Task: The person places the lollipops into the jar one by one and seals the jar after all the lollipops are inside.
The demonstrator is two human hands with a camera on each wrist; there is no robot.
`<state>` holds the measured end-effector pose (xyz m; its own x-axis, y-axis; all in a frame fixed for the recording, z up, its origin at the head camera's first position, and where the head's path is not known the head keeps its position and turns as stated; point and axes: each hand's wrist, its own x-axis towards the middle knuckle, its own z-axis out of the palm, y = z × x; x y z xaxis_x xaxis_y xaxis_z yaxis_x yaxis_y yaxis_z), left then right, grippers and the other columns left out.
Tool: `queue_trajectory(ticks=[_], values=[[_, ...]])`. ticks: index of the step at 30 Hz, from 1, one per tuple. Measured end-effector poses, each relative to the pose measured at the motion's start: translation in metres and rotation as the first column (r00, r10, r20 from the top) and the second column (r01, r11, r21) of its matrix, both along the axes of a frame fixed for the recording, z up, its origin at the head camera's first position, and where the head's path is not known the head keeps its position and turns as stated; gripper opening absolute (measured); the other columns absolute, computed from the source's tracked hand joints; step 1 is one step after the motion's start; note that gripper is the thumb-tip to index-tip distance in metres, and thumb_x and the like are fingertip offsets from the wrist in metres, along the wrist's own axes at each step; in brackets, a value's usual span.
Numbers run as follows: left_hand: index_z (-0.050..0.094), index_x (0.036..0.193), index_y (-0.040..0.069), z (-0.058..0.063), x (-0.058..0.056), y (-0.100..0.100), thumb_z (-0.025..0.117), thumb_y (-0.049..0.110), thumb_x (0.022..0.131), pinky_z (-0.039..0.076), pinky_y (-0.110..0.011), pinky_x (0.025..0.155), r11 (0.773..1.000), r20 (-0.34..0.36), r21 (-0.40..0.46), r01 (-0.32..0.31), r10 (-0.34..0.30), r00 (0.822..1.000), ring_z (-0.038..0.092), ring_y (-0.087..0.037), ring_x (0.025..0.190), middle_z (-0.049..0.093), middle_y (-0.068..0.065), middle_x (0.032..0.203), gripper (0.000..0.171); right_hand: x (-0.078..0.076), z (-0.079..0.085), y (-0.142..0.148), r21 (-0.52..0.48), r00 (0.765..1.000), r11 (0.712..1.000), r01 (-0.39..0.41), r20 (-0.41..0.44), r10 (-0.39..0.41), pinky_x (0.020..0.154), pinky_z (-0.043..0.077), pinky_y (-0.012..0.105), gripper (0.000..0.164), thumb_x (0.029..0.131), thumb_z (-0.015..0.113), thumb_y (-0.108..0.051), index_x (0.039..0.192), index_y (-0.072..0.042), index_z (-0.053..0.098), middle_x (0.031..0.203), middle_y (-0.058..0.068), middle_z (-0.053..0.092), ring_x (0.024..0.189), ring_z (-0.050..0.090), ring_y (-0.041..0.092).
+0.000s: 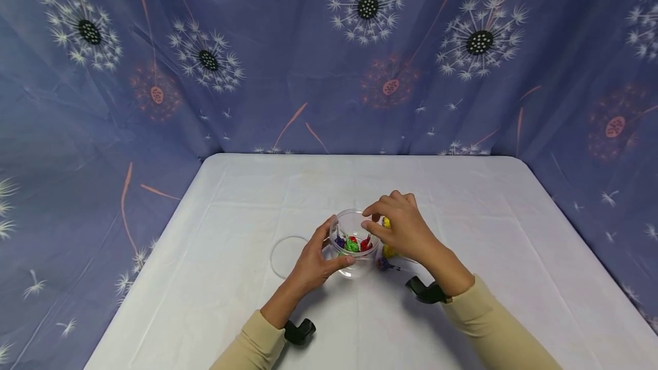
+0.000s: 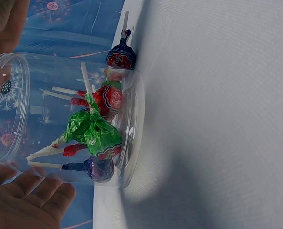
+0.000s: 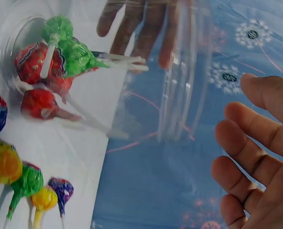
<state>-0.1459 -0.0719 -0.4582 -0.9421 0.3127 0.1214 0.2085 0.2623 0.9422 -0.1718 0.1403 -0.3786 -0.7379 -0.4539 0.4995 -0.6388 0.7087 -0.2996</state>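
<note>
A clear plastic jar (image 1: 360, 270) stands upright on the table, its top open. My left hand (image 1: 315, 261) holds it from the left side, thumb at the front and fingers behind. Wrapped lollipops lie inside, among them a green lollipop (image 2: 103, 136), a red lollipop (image 2: 108, 99) and a purple lollipop (image 2: 99, 169). Another red lollipop (image 3: 39, 103) in the jar looks blurred along its stick. Over the right of the jar's mouth is my right hand (image 1: 403, 227), its fingers loosely bent and parted, with nothing between them.
Right of the jar lie more lollipops: a yellow lollipop (image 3: 44, 198), a green lollipop (image 3: 27, 179), a purple lollipop (image 3: 61, 189) and others. A pale-rimmed round lid or ring (image 1: 271, 257) lies left of the jar. A patterned blue curtain (image 1: 288, 61) hangs behind the white table (image 1: 205, 301).
</note>
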Motion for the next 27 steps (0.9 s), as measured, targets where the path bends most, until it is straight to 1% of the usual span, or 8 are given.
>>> queue_trajectory(ticks=[4,7,9,11,15,17,23,27], values=[[0.024,0.149,0.02,-0.001,0.0,0.001,0.077,0.028,0.079,0.034,-0.05,0.113,1.0,0.004,-0.014,-0.014,0.014,1.0,0.037,-0.032,0.138,0.035,-0.009,0.151,0.089,0.006,0.0,0.012,-0.058,1.0,0.998,0.003,-0.03,-0.004,0.077,0.033,0.037,0.019,0.078,0.076,-0.023,0.094,-0.015,0.071,0.078,-0.005,0.062,0.078,0.048,0.013],[0.024,0.15,0.018,0.0,0.0,0.002,0.077,0.022,0.078,0.033,-0.049,0.114,0.999,0.011,-0.023,-0.024,0.025,1.0,0.036,-0.033,0.138,0.033,-0.01,0.152,0.089,0.011,-0.003,0.021,-0.082,0.999,0.996,0.022,-0.034,-0.024,0.077,0.033,0.037,0.024,0.076,0.078,-0.021,0.097,-0.014,0.07,0.08,-0.005,0.062,0.081,0.049,0.014],[0.024,0.15,0.015,0.005,0.002,0.003,0.077,0.019,0.078,0.033,-0.05,0.114,0.999,0.02,-0.031,-0.028,0.029,0.999,0.036,-0.035,0.138,0.032,-0.013,0.152,0.089,0.016,-0.005,0.027,-0.087,0.998,0.995,0.046,-0.026,-0.048,0.076,0.032,0.036,0.027,0.074,0.08,-0.021,0.099,-0.014,0.07,0.083,-0.004,0.063,0.083,0.049,0.014],[0.024,0.149,0.011,0.014,0.005,0.003,0.077,0.016,0.078,0.032,-0.052,0.114,0.999,0.032,-0.031,-0.029,0.03,0.999,0.035,-0.038,0.138,0.032,-0.016,0.152,0.089,0.02,-0.009,0.033,-0.095,0.997,0.993,0.07,-0.01,-0.072,0.075,0.032,0.035,0.03,0.073,0.081,-0.02,0.1,-0.014,0.069,0.086,-0.002,0.063,0.084,0.049,0.015],[0.025,0.148,0.005,0.035,0.014,0.004,0.076,0.014,0.079,0.031,-0.054,0.113,0.999,0.049,-0.02,-0.029,0.03,0.998,0.035,-0.04,0.137,0.033,-0.019,0.15,0.086,0.026,-0.019,0.044,-0.097,0.992,0.988,0.119,0.059,-0.114,0.074,0.031,0.033,0.032,0.072,0.081,-0.02,0.1,-0.012,0.068,0.09,0.002,0.065,0.086,0.05,0.016],[0.026,0.148,0.005,0.041,0.016,0.004,0.076,0.015,0.079,0.031,-0.054,0.113,0.999,0.052,-0.018,-0.029,0.03,0.998,0.035,-0.04,0.137,0.033,-0.019,0.15,0.085,0.029,-0.026,0.049,-0.094,0.986,0.985,0.142,0.098,-0.133,0.075,0.031,0.033,0.032,0.073,0.081,-0.02,0.1,-0.012,0.069,0.09,0.001,0.065,0.086,0.05,0.016],[0.026,0.148,0.005,0.043,0.017,0.005,0.076,0.015,0.079,0.03,-0.054,0.114,0.999,0.058,-0.017,-0.028,0.029,0.998,0.035,-0.039,0.138,0.033,-0.018,0.15,0.086,0.035,-0.052,0.058,-0.066,0.952,0.972,0.224,0.227,-0.204,0.074,0.03,0.033,0.031,0.073,0.08,-0.02,0.101,-0.01,0.069,0.089,0.001,0.066,0.085,0.05,0.017],[0.026,0.148,0.006,0.042,0.017,0.006,0.076,0.015,0.079,0.03,-0.053,0.114,1.0,0.06,-0.017,-0.025,0.026,0.998,0.034,-0.039,0.138,0.033,-0.017,0.15,0.086,0.037,-0.07,0.061,-0.062,0.941,0.967,0.248,0.254,-0.225,0.071,0.031,0.031,0.028,0.072,0.08,-0.017,0.098,-0.01,0.071,0.085,0.0,0.066,0.082,0.051,0.017]])
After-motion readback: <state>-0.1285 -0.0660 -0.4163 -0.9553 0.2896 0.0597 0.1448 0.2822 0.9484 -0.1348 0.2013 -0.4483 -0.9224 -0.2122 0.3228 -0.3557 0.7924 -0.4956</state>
